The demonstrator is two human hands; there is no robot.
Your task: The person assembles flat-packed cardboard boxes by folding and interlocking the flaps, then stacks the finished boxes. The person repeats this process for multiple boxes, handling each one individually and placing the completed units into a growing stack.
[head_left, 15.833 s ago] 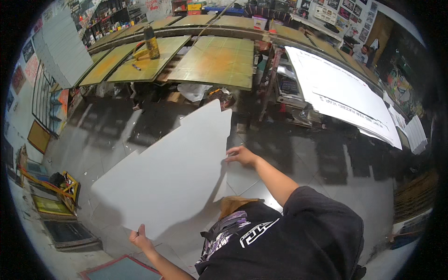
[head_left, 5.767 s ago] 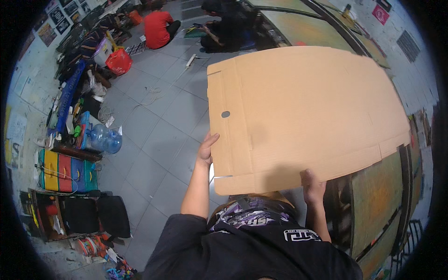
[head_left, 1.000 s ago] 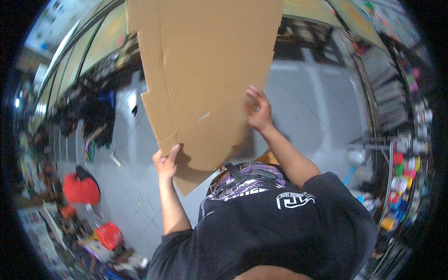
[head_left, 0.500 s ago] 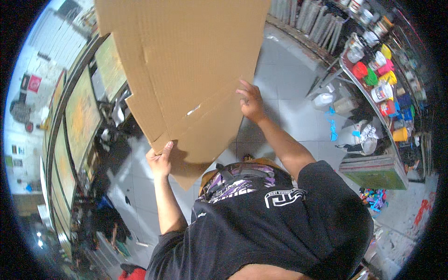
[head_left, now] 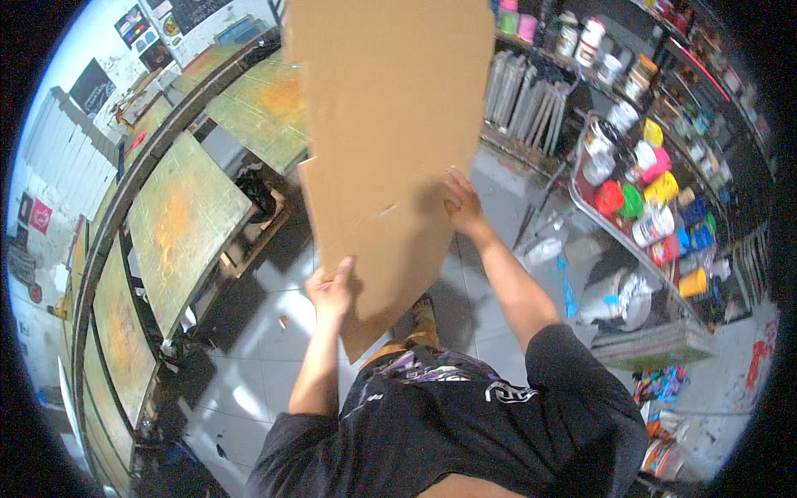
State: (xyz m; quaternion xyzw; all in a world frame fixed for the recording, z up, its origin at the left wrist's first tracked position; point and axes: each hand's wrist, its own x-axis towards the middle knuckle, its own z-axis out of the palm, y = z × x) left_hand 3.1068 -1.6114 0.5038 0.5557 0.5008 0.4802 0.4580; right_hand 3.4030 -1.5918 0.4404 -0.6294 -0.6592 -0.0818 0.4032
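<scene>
A large sheet of brown corrugated cardboard (head_left: 390,100) stretches from in front of my body past the top of the view. A crease and a small pale mark run across its face, and its near end tapers to a corner. My left hand (head_left: 330,288) grips the left edge, thumb on the upper face and fingers partly hidden beneath. Farther up, my right hand (head_left: 463,203) is at the right edge, with its fingers curled against the cardboard. The sheet hangs above the floor between both hands.
Flat printing boards (head_left: 178,224) with orange and yellow stains line a curved metal rail (head_left: 100,224) on the left. At the right stands a table (head_left: 581,195) crowded with colored tubs. Behind it are upright frames (head_left: 523,100). Grey tiles (head_left: 274,332) cover the floor.
The view has turned and moved, showing more of the boards at left and the shelf of frames. The cardboard now sits farther right in view; my right hand's fingers are more curled at its edge.
</scene>
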